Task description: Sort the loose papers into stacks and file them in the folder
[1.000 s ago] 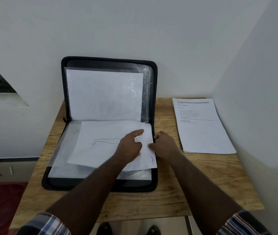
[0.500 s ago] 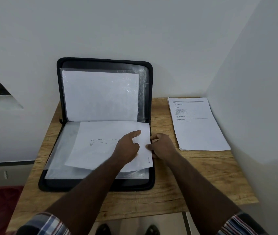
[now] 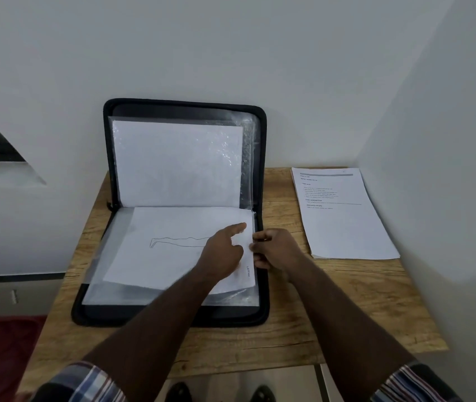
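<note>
The table (image 3: 332, 309) carries an open folder (image 3: 170, 314), its back half leaning on the wall. To the right of both hands, well apart, lies the stack (image 3: 344, 216), long axis running away from the person. The sheet (image 3: 173, 233) lies in the folder under the left hand (image 3: 223, 250), which presses it with forefinger stretched. The right hand (image 3: 274, 248) pinches its right edge, so it looks nearer the stack for the next reach.

Open folder (image 3: 173, 314) left on the table (image 3: 303, 329) — paper stack (image 3: 347, 227) to its right.
</note>
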